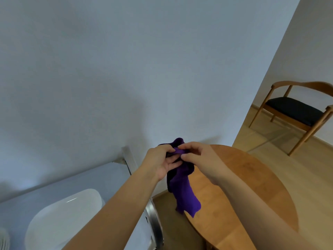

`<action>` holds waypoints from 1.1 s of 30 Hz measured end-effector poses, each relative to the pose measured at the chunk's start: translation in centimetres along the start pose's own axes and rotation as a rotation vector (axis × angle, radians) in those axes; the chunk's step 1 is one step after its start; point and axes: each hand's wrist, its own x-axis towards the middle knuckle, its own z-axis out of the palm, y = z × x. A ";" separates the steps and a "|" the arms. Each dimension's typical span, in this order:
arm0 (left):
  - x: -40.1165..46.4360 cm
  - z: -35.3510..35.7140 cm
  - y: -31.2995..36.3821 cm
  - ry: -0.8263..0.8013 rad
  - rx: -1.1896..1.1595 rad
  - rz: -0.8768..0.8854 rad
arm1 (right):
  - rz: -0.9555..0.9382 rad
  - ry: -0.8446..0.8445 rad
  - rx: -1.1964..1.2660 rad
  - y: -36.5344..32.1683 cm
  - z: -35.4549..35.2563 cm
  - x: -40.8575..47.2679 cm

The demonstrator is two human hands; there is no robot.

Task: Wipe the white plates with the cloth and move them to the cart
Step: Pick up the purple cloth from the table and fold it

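Both forearms are reaching forward, the hands meeting on a purple cloth (182,188) held in the air.

White plate (61,219) is lying on the grey cart (100,175) at lower left, beside its metal rail (153,224). Left hand (160,164) is gripping the cloth's bunched top, fingers curled round it; right hand (200,159) is pinching the same fold, while the rest is hanging over the edge of the round wooden table (252,186). Wooden chair (297,112) is standing far right.
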 end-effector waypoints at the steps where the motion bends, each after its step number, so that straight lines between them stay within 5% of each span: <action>1: 0.1 0.0 -0.1 0.005 0.029 0.009 | -0.007 -0.027 -0.092 0.2 -0.2 -0.1; 4: 0.2 0.0 -0.5 0.011 0.083 0.016 | -0.082 0.045 -0.419 0.5 -0.2 0.2; 9: 1.3 -1.3 0.4 0.139 0.427 -0.005 | -0.165 -0.078 -0.455 -0.4 -1.0 0.1; 12: 2.1 -2.9 2.1 0.186 0.814 0.063 | -0.206 -0.134 -0.514 -1.8 -1.9 0.5; 15: 2.7 -3.7 3.6 0.272 1.449 0.317 | -0.150 -0.140 -0.616 -2.7 -2.4 1.3; 17: 2.6 -4.0 4.4 0.378 1.657 0.439 | -0.098 -0.125 -0.655 -2.6 -2.6 1.7; 22: 2.3 -3.5 5.7 0.260 1.349 0.479 | 0.050 -0.151 -0.691 -1.6 -3.2 1.7; 26: 1.7 -3.1 6.5 0.191 0.826 0.222 | 0.034 -0.069 -0.678 -1.9 -3.9 1.6; 33: 1.3 -3.6 8.2 0.084 0.771 0.388 | -0.146 0.088 -0.418 -3.6 -5.1 1.8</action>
